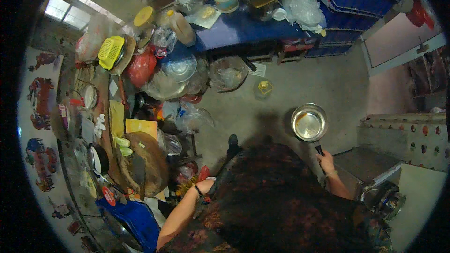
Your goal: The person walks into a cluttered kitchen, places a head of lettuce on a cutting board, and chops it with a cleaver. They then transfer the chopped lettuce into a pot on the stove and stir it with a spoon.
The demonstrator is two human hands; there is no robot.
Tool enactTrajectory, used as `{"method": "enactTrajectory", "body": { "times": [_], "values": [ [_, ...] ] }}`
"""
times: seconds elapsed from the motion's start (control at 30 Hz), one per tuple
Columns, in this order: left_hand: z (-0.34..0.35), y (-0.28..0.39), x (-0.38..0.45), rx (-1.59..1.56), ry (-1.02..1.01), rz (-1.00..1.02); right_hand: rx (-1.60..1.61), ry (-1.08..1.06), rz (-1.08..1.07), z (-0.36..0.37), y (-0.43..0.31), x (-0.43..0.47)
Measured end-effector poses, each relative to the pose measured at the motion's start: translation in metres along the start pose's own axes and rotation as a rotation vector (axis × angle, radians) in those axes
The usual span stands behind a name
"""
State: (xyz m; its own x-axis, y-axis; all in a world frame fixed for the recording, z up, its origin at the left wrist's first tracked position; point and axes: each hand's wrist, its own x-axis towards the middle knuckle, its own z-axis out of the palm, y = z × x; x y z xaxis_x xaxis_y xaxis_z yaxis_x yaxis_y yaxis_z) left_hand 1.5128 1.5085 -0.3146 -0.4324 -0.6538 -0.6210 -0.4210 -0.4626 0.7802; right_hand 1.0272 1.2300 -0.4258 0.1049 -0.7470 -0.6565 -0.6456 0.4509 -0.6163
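Observation:
My right hand (327,162) is closed on the black handle of a metal saucepan (310,123), held over the floor at my right. A little brownish residue shows on the pan's inner left side. My left hand (205,186) hangs low by my left side, near a red item; something pale shows at its fingers, but its grasp is hidden. Left of it, a round wooden chopping board (156,161) bears a cleaver (139,175). Pale green vegetable pieces (123,146) lie at the board's far left edge.
A blue-topped table (246,31) with jars, bags and a bottle stands ahead. On the floor are a clear jug with a yellow cap (263,88) and a bag-lined basket (229,73). A cluttered counter runs along the left; a grey ledge (355,161) is at the right.

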Motion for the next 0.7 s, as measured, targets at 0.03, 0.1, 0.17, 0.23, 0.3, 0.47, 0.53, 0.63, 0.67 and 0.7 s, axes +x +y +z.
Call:
{"method": "enactTrajectory", "body": {
  "times": [0.03, 0.1, 0.17, 0.23, 0.3, 0.47, 0.53, 0.63, 0.67, 0.7],
  "values": [
    [0.001, 0.006, -0.008, -0.087, 0.080, -0.052, -0.044, 0.026, -0.101, 0.002, 0.006, 0.006],
    [-0.004, 0.067, -0.024, -0.301, 0.236, -0.228, -0.142, 0.037, -0.095, -0.006, -0.033, -0.007],
    [0.013, 0.054, -0.026, -0.679, 0.332, -0.218, -0.137, 0.050, -0.045, -0.005, -0.069, -0.021],
    [0.014, 0.053, -0.025, -0.781, 0.350, -0.259, -0.116, 0.108, -0.124, 0.005, -0.031, -0.001],
    [0.006, 0.058, -0.019, -0.649, 0.303, -0.241, -0.144, 0.134, -0.163, 0.010, -0.005, 0.012],
    [-0.006, 0.061, -0.028, -0.412, 0.277, -0.243, -0.206, 0.233, -0.244, 0.015, -0.081, -0.017],
    [0.006, 0.061, -0.045, -0.530, 0.341, -0.204, -0.228, 0.256, -0.294, 0.013, -0.092, -0.019],
    [0.014, 0.038, -0.070, -0.737, 0.322, -0.315, -0.215, 0.239, -0.329, 0.015, -0.090, -0.013],
    [0.019, 0.039, -0.083, -0.872, 0.322, -0.391, -0.224, 0.209, -0.331, 0.015, -0.083, -0.006],
    [0.011, 0.041, -0.092, -0.945, 0.267, -0.404, -0.235, 0.177, -0.335, 0.016, -0.077, 0.000]
  ]
}}
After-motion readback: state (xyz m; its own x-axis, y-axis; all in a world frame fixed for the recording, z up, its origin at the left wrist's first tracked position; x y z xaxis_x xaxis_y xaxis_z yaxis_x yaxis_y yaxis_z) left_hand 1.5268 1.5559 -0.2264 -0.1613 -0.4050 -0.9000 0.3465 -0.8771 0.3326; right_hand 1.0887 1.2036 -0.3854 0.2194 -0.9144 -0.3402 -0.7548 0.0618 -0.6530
